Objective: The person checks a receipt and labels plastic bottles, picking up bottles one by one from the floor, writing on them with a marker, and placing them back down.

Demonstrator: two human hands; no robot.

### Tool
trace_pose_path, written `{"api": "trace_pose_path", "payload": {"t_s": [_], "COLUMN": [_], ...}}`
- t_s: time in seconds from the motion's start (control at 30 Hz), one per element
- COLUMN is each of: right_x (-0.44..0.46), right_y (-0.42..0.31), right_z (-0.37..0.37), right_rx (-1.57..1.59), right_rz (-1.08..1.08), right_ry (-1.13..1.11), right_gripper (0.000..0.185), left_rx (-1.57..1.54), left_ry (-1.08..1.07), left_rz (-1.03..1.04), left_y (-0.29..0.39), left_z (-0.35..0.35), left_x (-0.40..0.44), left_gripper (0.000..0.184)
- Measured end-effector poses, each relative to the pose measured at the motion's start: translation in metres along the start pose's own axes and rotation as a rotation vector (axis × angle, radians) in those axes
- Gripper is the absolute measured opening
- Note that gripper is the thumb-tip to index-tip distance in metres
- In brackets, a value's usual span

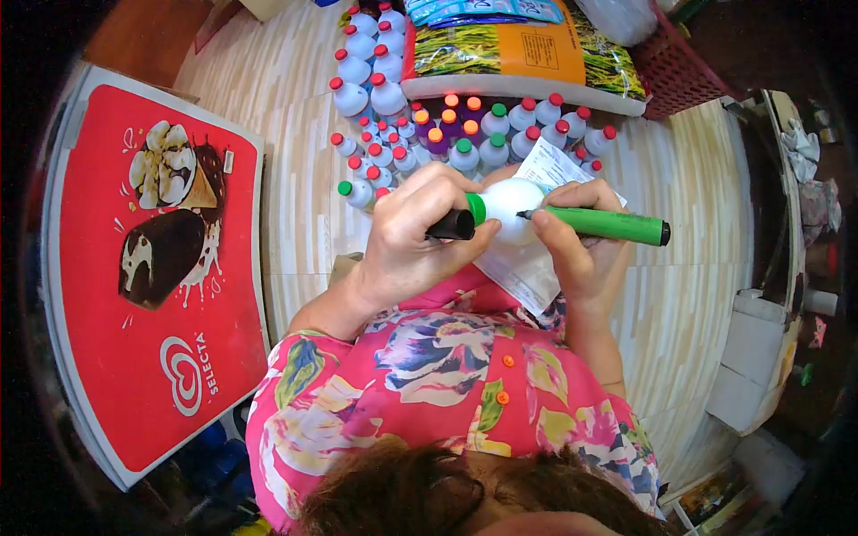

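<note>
My left hand (420, 228) grips a white bottle (511, 210) by its green-capped (476, 208) end, the bottle lying tilted toward my right. A black marker cap (454, 225) is also held in its fingers. My right hand (585, 237) is closed around a green marker (612, 224), whose dark tip touches or nearly touches the bottle's white side. Beneath the bottle, printed paper sheets (527, 272) rest by my lap, and a printed slip (556, 167) shows above my right hand. My hands hide part of the bottle.
Several red-capped white bottles (349, 98) stand on the floor ahead, with purple bottles (435, 140) in the middle. Behind them lies an orange and green sack (541, 58). A red freezer (116, 357) is at left, a red basket (684, 71) at upper right, shelving (778, 179) at right.
</note>
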State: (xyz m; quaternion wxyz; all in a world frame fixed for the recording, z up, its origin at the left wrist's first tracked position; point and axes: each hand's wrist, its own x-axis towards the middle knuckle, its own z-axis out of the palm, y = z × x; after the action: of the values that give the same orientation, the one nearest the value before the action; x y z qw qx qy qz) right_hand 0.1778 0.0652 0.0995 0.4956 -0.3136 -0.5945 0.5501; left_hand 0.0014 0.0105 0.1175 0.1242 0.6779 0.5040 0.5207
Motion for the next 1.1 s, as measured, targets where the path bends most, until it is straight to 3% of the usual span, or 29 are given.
{"api": "trace_pose_path", "payload": {"t_s": [1.1], "right_x": [-0.003], "right_y": [0.017], "right_z": [0.001], "right_rx": [0.131], "right_rz": [-0.054], "right_ry": [0.082], "right_gripper": [0.018], "left_rx": [0.023], "left_ry": [-0.004], "left_rz": [-0.027], "left_y": [-0.003], "left_z": [-0.002], "left_x": [-0.004], "left_gripper": [0.028]}}
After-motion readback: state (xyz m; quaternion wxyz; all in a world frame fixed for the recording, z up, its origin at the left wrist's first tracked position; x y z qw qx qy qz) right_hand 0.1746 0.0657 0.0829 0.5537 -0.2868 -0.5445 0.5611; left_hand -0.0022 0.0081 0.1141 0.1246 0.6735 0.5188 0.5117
